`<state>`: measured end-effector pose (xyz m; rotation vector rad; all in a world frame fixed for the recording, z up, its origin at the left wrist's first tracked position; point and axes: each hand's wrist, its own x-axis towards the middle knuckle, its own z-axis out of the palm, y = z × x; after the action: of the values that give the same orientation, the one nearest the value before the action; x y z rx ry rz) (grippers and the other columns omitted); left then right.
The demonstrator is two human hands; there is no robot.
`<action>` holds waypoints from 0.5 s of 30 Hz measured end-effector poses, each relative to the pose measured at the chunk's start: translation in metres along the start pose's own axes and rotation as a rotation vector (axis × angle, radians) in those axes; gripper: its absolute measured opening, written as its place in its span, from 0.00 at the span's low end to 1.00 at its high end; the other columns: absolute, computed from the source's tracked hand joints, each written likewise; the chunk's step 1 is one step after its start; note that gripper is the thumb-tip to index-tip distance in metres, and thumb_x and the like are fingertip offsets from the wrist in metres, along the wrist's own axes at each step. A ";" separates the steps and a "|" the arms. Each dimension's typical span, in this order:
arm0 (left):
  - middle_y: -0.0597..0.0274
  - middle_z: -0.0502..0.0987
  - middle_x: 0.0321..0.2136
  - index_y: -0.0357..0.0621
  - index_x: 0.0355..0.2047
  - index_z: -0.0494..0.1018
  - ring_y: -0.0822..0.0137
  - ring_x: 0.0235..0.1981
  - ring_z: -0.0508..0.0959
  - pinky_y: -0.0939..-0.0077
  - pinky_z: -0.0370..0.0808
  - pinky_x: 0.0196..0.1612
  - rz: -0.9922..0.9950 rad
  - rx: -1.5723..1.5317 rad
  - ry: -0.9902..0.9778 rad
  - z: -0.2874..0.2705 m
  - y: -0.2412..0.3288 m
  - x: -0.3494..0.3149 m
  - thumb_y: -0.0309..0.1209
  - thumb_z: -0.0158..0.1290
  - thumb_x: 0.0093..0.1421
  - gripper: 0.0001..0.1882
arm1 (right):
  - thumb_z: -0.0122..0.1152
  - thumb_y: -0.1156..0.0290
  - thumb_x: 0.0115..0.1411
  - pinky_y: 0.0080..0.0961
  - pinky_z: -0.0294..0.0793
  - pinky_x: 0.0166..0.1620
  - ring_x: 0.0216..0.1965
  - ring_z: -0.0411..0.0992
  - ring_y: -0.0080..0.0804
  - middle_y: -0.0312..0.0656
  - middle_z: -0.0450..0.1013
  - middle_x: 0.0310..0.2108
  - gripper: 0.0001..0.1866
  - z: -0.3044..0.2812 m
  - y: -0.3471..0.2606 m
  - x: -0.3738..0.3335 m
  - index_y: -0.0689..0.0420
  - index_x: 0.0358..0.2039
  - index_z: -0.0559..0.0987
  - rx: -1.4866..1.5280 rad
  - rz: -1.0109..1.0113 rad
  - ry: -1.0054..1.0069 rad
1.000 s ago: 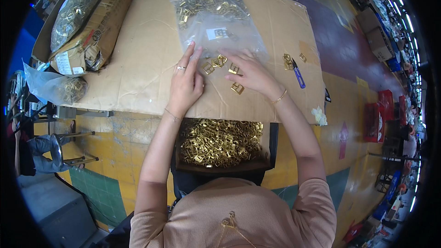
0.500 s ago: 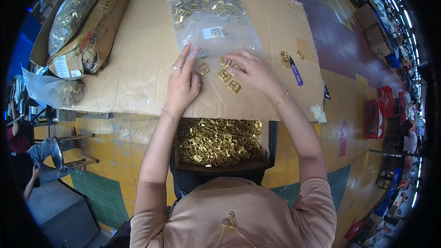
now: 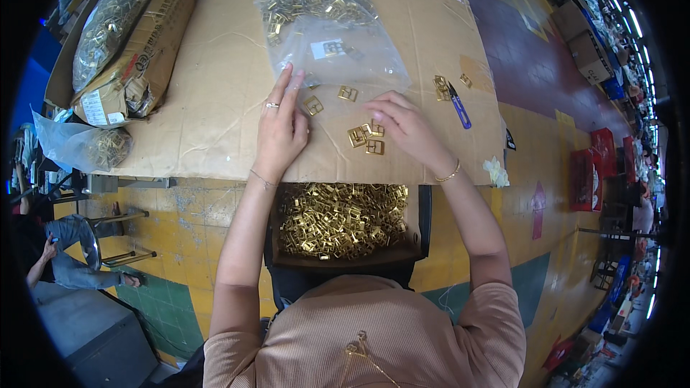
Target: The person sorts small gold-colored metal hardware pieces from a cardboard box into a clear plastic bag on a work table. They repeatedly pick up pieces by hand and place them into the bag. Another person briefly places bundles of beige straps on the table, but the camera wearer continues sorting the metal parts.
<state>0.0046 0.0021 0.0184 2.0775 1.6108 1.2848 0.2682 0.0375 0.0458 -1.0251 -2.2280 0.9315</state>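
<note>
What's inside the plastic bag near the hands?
Gold-coloured buckles are heaped mostly at the far end of the plastic bag; lower layers are covered. I cannot tell whether the white label lies inside.

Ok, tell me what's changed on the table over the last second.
The right hand has pulled back toward the person and a little right. Some loose buckles have moved nearer the person, forming a small cluster; whether the fingers hold one is unclear. The left hand stays by the clear bag; bag and snips look unmoved.
</note>
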 end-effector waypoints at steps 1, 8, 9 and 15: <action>0.46 0.61 0.68 0.45 0.67 0.63 0.44 0.62 0.69 0.58 0.69 0.62 0.003 0.002 0.001 0.000 0.000 0.000 0.16 0.47 0.53 0.37 | 0.55 0.67 0.69 0.36 0.69 0.58 0.52 0.72 0.39 0.43 0.73 0.49 0.15 -0.003 0.002 -0.002 0.57 0.52 0.79 -0.011 0.023 -0.002; 0.46 0.61 0.68 0.45 0.67 0.63 0.44 0.61 0.70 0.58 0.69 0.61 0.034 0.013 0.019 0.000 0.000 0.001 0.16 0.47 0.53 0.37 | 0.49 0.61 0.72 0.39 0.54 0.72 0.70 0.58 0.43 0.49 0.62 0.68 0.25 0.030 -0.009 -0.027 0.61 0.64 0.70 -0.661 -0.194 -0.067; 0.46 0.61 0.68 0.45 0.67 0.63 0.44 0.61 0.70 0.58 0.69 0.61 0.041 0.008 0.027 0.000 0.000 0.001 0.16 0.47 0.53 0.37 | 0.49 0.61 0.72 0.40 0.53 0.73 0.70 0.58 0.43 0.50 0.63 0.68 0.25 0.038 -0.017 -0.034 0.61 0.63 0.70 -0.556 -0.257 -0.058; 0.44 0.62 0.67 0.42 0.67 0.62 0.44 0.62 0.69 0.58 0.68 0.63 0.085 0.040 0.056 0.001 -0.003 0.001 0.15 0.46 0.53 0.38 | 0.49 0.59 0.71 0.42 0.53 0.73 0.70 0.60 0.42 0.50 0.65 0.66 0.25 0.054 -0.033 -0.016 0.61 0.63 0.71 -0.299 -0.358 -0.066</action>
<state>0.0034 0.0046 0.0167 2.1739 1.5996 1.3606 0.2259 -0.0117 0.0340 -0.6847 -2.5470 0.4940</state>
